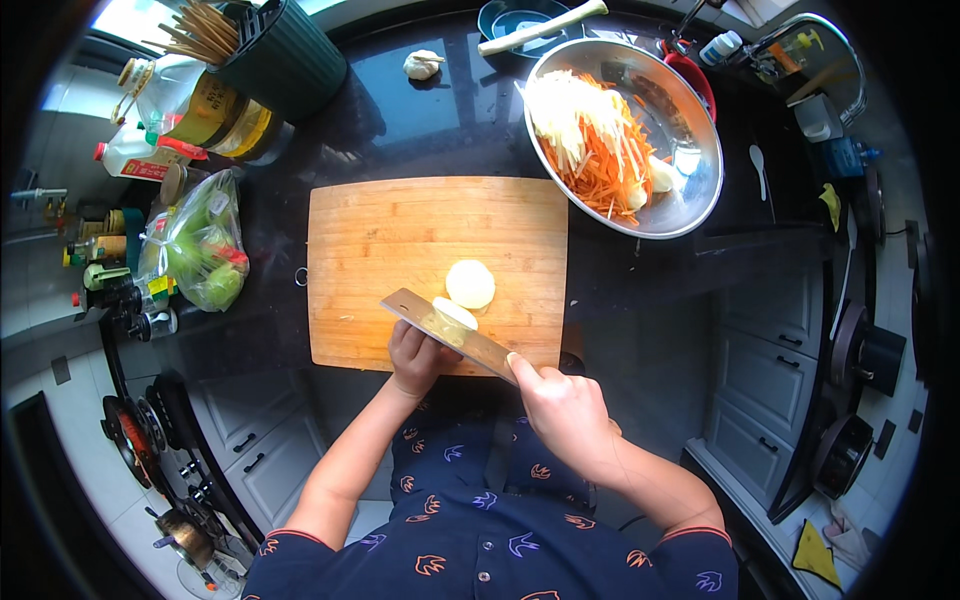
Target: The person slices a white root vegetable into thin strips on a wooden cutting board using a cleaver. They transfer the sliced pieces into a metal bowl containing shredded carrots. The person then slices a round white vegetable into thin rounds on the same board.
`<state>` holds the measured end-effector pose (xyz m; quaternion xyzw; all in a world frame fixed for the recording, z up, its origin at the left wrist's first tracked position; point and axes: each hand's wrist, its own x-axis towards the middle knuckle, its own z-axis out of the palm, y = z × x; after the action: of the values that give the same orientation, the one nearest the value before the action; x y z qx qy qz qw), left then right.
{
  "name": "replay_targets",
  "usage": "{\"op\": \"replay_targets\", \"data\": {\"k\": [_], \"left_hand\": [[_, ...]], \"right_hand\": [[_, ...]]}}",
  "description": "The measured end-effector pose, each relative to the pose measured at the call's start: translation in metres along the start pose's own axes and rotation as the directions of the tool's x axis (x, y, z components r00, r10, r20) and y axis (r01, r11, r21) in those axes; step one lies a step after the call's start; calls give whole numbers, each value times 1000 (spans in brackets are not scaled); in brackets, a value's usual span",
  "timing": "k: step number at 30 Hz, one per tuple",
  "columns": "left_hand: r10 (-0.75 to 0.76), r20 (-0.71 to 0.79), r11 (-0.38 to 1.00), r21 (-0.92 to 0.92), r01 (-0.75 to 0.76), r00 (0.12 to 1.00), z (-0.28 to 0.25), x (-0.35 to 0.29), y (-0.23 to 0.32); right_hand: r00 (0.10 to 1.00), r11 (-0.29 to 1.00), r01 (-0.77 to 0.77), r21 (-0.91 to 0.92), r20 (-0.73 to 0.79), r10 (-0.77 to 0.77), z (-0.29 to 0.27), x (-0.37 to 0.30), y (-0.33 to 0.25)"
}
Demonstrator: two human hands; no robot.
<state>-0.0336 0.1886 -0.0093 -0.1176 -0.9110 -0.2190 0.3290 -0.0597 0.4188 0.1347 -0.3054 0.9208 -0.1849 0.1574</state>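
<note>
My right hand (565, 402) is wrapped round the handle of a cleaver (485, 352), its broad blade slanting over the near part of a wooden cutting board (370, 230). A pale, round-cut vegetable slice (456, 312) rests against the far side of the blade. Just beyond it on the board lies a larger, pale round piece (470, 284); its kind is unclear. My left hand (414, 358) is close below the blade at the board's near edge, fingers curled. The blade partly covers those fingers and whatever they hold.
A steel bowl (700, 165) of shredded orange and pale vegetables stands at the back right. Behind the board lies a garlic bulb (423, 65). To the left are a bag of green produce (205, 240), an oil jug (205, 100) and a dark green utensil holder (285, 75).
</note>
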Motion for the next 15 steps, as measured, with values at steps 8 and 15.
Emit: {"op": "replay_targets", "data": {"k": [8, 15], "left_hand": [[1, -11, 996, -84, -2, 1000, 1, 0, -2], [58, -16, 998, -33, -58, 998, -2, 4, 3]], "right_hand": [[1000, 997, -21, -69, -11, 20, 37, 25, 9], [1000, 998, -26, -56, -13, 25, 37, 27, 10]]}}
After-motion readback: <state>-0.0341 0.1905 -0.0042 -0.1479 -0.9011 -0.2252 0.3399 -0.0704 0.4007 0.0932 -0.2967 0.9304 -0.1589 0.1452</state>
